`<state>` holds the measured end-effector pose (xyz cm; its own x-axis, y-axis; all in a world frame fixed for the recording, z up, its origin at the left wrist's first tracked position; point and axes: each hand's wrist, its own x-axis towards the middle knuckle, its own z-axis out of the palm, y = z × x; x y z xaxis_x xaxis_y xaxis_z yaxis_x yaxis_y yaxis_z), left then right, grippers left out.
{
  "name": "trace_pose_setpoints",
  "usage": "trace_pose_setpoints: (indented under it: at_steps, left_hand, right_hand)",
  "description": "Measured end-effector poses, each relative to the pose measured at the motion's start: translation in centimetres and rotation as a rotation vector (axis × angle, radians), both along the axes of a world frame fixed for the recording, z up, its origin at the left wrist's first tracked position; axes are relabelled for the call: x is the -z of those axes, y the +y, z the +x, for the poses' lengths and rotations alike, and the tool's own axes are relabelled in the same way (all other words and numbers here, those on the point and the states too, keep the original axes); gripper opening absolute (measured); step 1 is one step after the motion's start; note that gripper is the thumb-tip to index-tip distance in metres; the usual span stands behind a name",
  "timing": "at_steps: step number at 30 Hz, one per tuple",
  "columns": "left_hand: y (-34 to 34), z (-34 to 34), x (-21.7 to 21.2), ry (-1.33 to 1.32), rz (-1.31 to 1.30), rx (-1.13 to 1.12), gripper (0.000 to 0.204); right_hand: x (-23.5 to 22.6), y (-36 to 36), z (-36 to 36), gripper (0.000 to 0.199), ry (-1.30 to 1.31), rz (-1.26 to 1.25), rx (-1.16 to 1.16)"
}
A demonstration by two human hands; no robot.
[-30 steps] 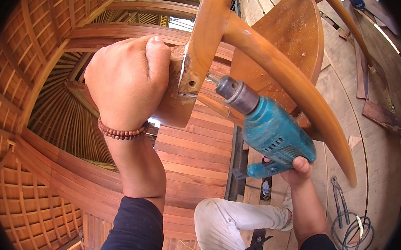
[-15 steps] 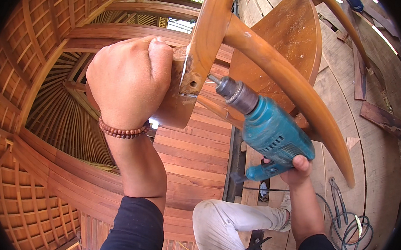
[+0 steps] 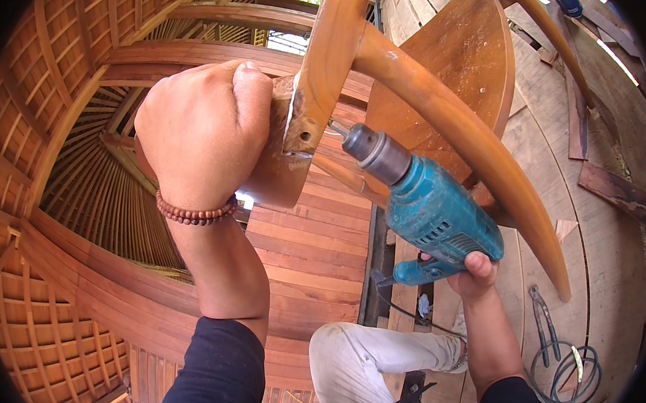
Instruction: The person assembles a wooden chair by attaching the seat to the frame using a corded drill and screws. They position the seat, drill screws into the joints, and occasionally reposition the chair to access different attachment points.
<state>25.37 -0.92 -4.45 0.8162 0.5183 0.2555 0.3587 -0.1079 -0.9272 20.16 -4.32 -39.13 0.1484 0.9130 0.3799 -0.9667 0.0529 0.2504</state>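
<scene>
My left hand (image 3: 201, 129) is closed round a thick wooden part at the end of a varnished brown wooden chair (image 3: 449, 105); its fingertips are hidden from me. Beside that hand, a round dark hole (image 3: 304, 136) shows in the chair's wood, near a pale white line along a joint. In my right hand (image 3: 480, 272) is a teal power drill (image 3: 446, 206), gripped by its handle. Its chuck points up and left, and the bit's tip reaches the edge of the wood just right of the hole. Whether the tip is inside the wood, I cannot tell.
Pliers (image 3: 545, 325) and a coiled dark cable (image 3: 577, 376) lie on the plank floor (image 3: 537, 186) at right. Loose wood offcuts (image 3: 616, 188) lie farther right. Lower down, a red-brown slatted wooden surface (image 3: 305, 245) extends past my bent knee (image 3: 350, 353).
The chair and my left hand have shifted slightly left. The drill has moved a little left and up with my right hand, and its chuck now looks sharper.
</scene>
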Motion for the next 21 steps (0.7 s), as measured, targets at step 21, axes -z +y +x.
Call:
trace_pose_setpoints:
  at_steps: [21]
  left_hand:
    - [-0.8,-0.5,-0.3,-0.029,-0.034,-0.093,0.037]
  right_hand:
    - [-0.4,-0.1,-0.7,0.082,-0.121,-0.078,0.059]
